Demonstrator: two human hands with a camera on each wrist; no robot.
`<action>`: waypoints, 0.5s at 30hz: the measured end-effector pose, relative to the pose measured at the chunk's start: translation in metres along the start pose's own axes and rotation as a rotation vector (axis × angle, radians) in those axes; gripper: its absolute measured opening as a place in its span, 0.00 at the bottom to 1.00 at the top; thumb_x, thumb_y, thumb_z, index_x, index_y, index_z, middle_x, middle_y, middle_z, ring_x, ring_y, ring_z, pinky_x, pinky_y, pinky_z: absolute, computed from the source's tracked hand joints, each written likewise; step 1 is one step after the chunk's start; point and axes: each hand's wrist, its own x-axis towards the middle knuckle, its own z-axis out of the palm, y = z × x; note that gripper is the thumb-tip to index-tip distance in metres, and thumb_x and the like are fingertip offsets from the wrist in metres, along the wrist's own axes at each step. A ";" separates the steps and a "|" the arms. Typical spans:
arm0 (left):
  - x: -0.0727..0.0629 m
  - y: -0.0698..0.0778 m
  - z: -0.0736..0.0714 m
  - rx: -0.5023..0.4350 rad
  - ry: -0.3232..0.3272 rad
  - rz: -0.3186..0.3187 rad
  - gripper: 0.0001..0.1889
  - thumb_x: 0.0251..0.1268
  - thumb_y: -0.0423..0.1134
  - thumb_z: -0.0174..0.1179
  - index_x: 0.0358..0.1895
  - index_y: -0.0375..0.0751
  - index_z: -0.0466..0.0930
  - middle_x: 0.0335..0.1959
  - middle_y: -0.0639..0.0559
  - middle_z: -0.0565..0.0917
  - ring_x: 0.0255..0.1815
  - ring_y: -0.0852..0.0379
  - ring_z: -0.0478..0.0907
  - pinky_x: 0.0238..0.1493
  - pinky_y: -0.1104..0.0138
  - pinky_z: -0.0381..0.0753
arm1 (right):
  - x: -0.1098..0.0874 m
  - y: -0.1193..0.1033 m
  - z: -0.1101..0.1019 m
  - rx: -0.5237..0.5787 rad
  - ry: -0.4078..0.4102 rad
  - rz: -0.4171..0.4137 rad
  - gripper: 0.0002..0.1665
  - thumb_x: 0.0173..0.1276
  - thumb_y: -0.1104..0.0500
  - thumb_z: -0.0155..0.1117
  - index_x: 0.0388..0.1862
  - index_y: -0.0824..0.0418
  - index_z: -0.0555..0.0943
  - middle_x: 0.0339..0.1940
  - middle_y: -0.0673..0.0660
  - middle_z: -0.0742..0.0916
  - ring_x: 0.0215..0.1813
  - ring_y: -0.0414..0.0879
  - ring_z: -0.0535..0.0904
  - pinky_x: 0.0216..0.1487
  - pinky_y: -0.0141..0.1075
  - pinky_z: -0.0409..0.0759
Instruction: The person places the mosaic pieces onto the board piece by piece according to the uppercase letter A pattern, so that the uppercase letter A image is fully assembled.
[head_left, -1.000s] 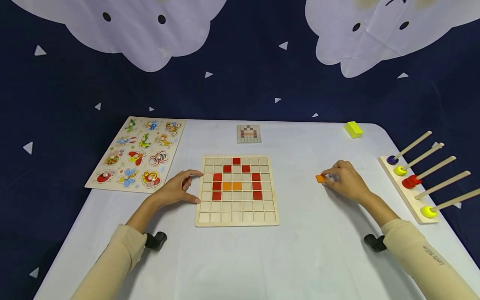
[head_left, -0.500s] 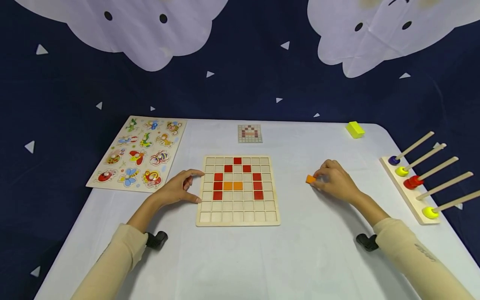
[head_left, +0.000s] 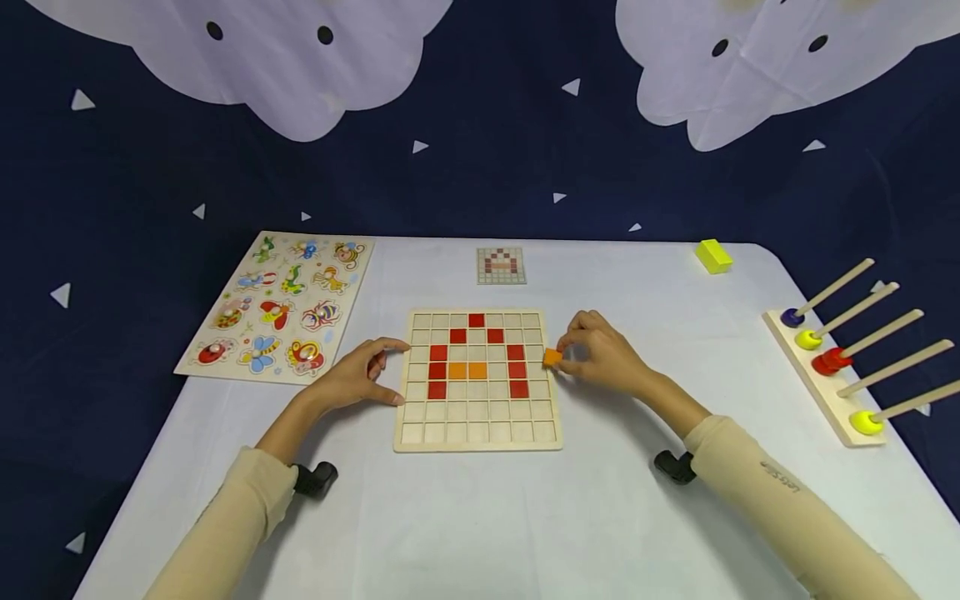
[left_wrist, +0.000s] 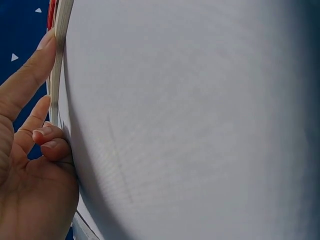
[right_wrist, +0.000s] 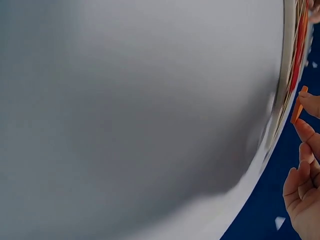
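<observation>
Between thumb and forefinger, my right hand (head_left: 606, 357) pinches an orange square tile (head_left: 552, 357) at the right rim of a wooden grid board (head_left: 478, 445). In the right wrist view the orange tile (right_wrist: 298, 107) is seen edge-on between the fingertips, apart from the board. Red tiles (head_left: 517, 371) form a peaked outline in the grid, and two orange tiles (head_left: 467, 371) lie side by side within it. My left hand (head_left: 345, 379) touches the board's left edge with forefinger and thumb stretched out; the left wrist view shows the other fingers of that hand (left_wrist: 37, 195) partly curled.
A small pattern card (head_left: 502, 266) lies behind the board. An insect peg puzzle (head_left: 255, 333) is at the left. To the right stand a rack of wooden pegs with coloured beads (head_left: 821, 379) and a yellow block (head_left: 713, 256), all on a white table (head_left: 480, 525).
My right hand has carried the orange tile leftward from the open table to the board's right rim. The left hand has stayed at the board's left edge.
</observation>
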 end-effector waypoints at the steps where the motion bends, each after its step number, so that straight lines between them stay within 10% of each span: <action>1: 0.000 0.000 0.000 -0.001 0.000 0.001 0.42 0.44 0.35 0.80 0.67 0.39 0.70 0.36 0.47 0.63 0.37 0.52 0.61 0.38 0.63 0.63 | 0.003 -0.005 0.002 0.002 -0.003 -0.017 0.12 0.54 0.57 0.78 0.34 0.62 0.88 0.38 0.54 0.78 0.47 0.48 0.68 0.50 0.44 0.72; 15: 0.002 -0.003 0.000 -0.009 -0.001 0.018 0.42 0.44 0.35 0.80 0.67 0.38 0.71 0.36 0.47 0.63 0.36 0.52 0.61 0.38 0.64 0.63 | 0.029 -0.043 0.034 0.029 -0.074 -0.117 0.11 0.58 0.57 0.76 0.36 0.62 0.88 0.37 0.51 0.77 0.45 0.45 0.67 0.46 0.39 0.71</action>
